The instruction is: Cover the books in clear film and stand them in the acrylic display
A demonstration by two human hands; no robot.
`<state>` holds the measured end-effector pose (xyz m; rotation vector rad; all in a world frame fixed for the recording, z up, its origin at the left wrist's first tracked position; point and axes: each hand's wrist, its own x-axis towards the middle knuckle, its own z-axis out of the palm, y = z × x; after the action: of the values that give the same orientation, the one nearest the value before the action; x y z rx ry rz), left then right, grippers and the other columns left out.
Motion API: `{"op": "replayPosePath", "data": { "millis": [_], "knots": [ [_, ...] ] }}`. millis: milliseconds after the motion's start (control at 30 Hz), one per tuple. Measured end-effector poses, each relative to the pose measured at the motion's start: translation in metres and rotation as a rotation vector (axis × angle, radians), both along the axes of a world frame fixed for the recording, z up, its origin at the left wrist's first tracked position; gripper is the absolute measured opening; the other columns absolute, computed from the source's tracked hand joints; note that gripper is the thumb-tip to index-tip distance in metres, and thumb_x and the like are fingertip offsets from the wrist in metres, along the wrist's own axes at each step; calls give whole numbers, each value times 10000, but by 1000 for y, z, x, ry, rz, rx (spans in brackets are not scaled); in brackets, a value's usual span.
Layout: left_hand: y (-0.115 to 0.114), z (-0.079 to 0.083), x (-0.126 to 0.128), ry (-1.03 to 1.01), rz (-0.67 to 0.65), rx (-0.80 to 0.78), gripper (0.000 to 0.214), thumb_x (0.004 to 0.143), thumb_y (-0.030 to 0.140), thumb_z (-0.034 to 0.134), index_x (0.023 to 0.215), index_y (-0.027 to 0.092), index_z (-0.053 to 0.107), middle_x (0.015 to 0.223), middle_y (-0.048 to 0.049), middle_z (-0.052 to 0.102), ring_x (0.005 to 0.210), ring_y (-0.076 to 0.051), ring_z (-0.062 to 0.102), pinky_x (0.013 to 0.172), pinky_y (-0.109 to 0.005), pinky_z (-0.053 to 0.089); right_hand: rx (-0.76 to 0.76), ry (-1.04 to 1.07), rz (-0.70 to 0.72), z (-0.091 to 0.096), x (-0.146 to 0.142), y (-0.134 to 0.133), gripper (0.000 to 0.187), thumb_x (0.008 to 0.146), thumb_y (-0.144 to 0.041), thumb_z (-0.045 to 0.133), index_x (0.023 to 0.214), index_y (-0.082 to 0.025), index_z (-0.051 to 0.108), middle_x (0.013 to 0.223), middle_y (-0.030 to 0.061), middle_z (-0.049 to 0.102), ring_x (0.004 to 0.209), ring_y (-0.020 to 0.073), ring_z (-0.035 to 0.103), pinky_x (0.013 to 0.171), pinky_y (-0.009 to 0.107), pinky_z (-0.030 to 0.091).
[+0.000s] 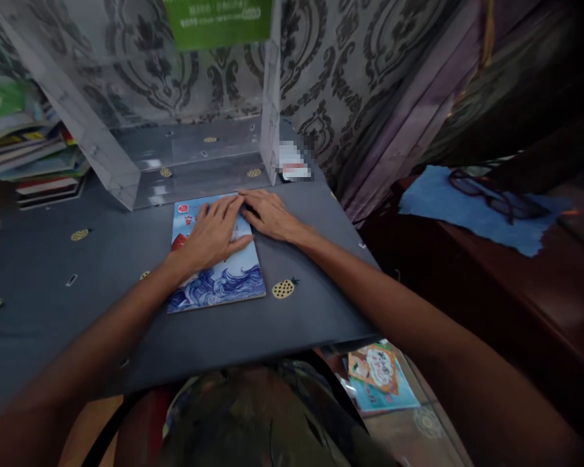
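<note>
- The left hand (pixel 213 235) is lying flat across the upper half of a thin blue-and-white softcover book with a painted wave design (pixel 221 287), and its left fingers (pixel 224 211) are spread and pressing lightly on the cover, not clenched or grasping.
- The right hand (pixel 270 215) is resting palm down just beside the book's upper right corner, and its right fingers (pixel 249 203) are extended, released and touching the book's top edge near the left fingertips.
- The book is lying slightly askew in the middle of the frame, on a grey cloth-covered bench with a gold pineapple print (pixel 102 318).
- A clear acrylic display stand (pixel 197 159) is standing just above the book, near its top edge, and a green printed sign (pixel 219 21) is hanging at the top of the frame.
- A stack of colourful books (pixel 39 155) is sitting at the upper left of the frame.
- A blue cloth (pixel 477 214) is lying on dark polished wood furniture (pixel 516 305) at the right, with dark-framed eyeglasses (pixel 499 196) resting on it.
- A picture book with an orange cover (pixel 374 377) is lying on the floor at the lower right, below the bench.
</note>
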<state>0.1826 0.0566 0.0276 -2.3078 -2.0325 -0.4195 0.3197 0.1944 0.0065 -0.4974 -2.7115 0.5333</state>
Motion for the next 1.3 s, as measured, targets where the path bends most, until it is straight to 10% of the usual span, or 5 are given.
{"op": "replayPosePath", "data": {
  "millis": [267, 1000, 1300],
  "knots": [
    [-55, 9, 30, 39, -172, -185, 943, 879, 802, 347, 1537, 133, 253, 1584, -228, 353, 1513, -356, 243, 1219, -619, 114, 8, -22, 16, 2, 4, -1, 499, 1012, -362, 432, 1448, -126, 491, 1551, 154, 445, 1410, 300, 413, 1138, 504, 325],
    [-66, 0, 41, 2, -139, 70, 791, 857, 770, 466, 1372, 171, 512, 1379, -157, 610, 1351, -340, 488, 1152, -612, 296, 73, -81, -20, 6, 14, -28, 520, 1016, -363, 426, 1465, -103, 466, 1559, 179, 425, 1455, 304, 385, 1180, 566, 303],
    [-65, 14, 22, -111, -24, 202, 266, 1010, 360, 431, 1114, 204, 620, 1045, -78, 711, 1024, -246, 629, 968, -472, 489, 114, -110, -123, 11, 39, -88, 492, 998, -297, 435, 1440, -90, 492, 1541, 230, 425, 1422, 342, 427, 1157, 563, 357]
  ]
}}
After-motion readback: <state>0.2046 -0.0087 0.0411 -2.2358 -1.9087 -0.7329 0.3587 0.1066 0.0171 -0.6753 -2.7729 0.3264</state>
